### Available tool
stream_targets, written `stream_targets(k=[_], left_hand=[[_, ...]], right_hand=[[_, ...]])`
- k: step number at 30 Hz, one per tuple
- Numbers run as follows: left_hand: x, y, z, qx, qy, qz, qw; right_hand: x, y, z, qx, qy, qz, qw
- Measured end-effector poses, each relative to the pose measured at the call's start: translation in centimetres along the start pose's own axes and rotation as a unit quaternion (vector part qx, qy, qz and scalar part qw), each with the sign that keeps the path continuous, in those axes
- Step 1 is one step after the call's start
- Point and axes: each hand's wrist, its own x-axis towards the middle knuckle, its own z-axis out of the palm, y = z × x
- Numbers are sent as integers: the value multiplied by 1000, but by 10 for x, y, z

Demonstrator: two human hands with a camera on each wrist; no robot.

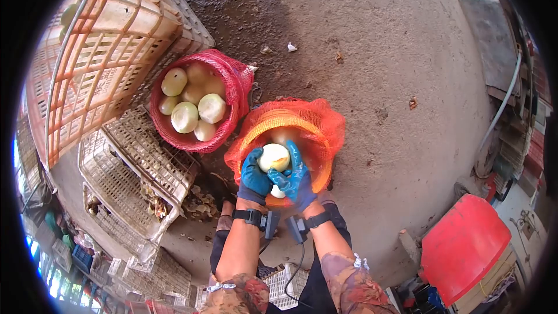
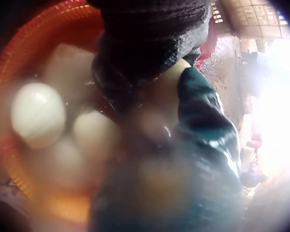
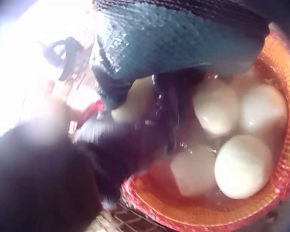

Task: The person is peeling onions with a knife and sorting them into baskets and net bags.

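Blue-gloved, the left hand (image 1: 254, 175) and the right hand (image 1: 297, 182) are together, both holding one pale globe (image 1: 273, 157) with a yellow patch, over the opening of the orange basket (image 1: 273, 122). Just beyond, to the person's left, I see a red-netted basket (image 1: 237, 78) with more pale globes (image 1: 184, 117); farther, a slatted crate (image 1: 154, 20).
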Motion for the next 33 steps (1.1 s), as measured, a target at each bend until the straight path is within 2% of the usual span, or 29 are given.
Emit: stream_targets(k=[1,2,4,5,8,9,12,13,14,15,16,17,18,19,21,23,25,26,27,28,29,30,31,32,33], left_hand=[[-14,5,13,16,-12,-6,1000],[-24,7,17,32,-24,-13,999],[-31,6,15,56,-17,35,998],[-36,6,17,56,-23,45,997],[-67,12,39,73,-59,43,995],[-74,10,38,48,-63,46,996],[-92,8,24,-2,-71,57,996],[-92,6,15,-21,-71,64,995],[-95,7,7,-38,-73,71,994],[-105,12,8,-42,-80,60,994],[-114,15,8,-45,-89,45,994],[-119,17,6,6,-106,68,992],[-131,15,2,22,-76,79,994],[-143,18,1,2,-69,98,993],[-169,28,-6,-66,-74,124,987],[-195,48,-29,-130,-94,159,974],[-228,68,-59,-171,-8,207,963],[-244,83,-76,-158,9,239,958],[-258,95,-90,-189,53,284,938],[-272,107,-113,-189,101,317,924],[-282,116,-132,-207,103,340,912],[-293,125,-152,-224,105,363,898],[-303,134,-171,-240,105,386,885],[-316,141,-195,-235,49,383,892],[-320,146,-205,-226,66,393,889]], right_hand=[[-3,6,-1,63,-13,-14,998],[-6,3,-3,62,-28,-16,998],[-13,-4,-9,59,-59,-21,996],[-12,0,-14,18,-77,-63,995],[-15,-16,-20,-25,-129,-69,989],[-15,-25,-22,2,-172,-43,984],[-21,-53,-19,-46,-197,-73,977],[-23,-59,-19,-121,-200,-80,969],[-27,-71,-19,-190,-197,1,962],[-29,-75,-21,-206,-201,-17,957],[-27,-67,-21,-185,-173,48,966],[-25,-69,-22,-196,-122,42,972],[-25,-68,-21,-376,-97,-59,920],[-25,-91,-10,-538,-68,-161,824],[-26,-104,14,-616,-48,-222,755],[-24,-103,48,-482,-72,-139,862],[-34,-106,101,-395,-147,-101,901],[-35,-92,132,-356,-181,-224,889],[-47,-109,174,-330,-246,-196,890],[-54,-108,212,-326,-306,-246,860],[-63,-104,247,-314,-353,-204,857],[-65,-70,278,-316,-365,-278,830],[-65,-51,308,-351,-382,-296,802],[-67,-34,340,-401,-377,-268,790],[-66,-30,371,-522,-393,-163,740]])
